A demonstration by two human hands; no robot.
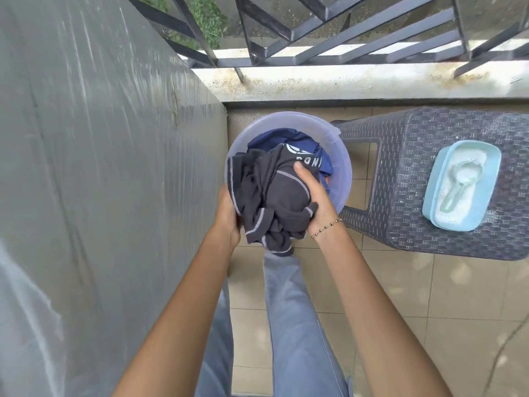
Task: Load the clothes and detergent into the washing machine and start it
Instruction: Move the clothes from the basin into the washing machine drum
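A translucent pale-blue bucket (342, 156) stands on the tiled floor in a corner. A bundle of dark grey clothes (272, 196) with pale stitching is bunched over its near rim. My left hand (227, 217) grips the bundle from the left, fingers hidden under the cloth. My right hand (313, 196) grips it from the right, thumb on top. A navy blue garment (286, 140) lies deeper in the bucket. A light-blue tub of white detergent powder (463, 186) with a scoop (461, 181) in it sits on a stool to the right. The washing machine is not clearly in view.
A grey covered surface (100, 153) fills the left side like a wall. A dark woven-pattern plastic stool (400, 181) stands right of the bucket. A metal railing (329, 50) and white ledge run across the far edge. Tiled floor (400, 296) lies at the right.
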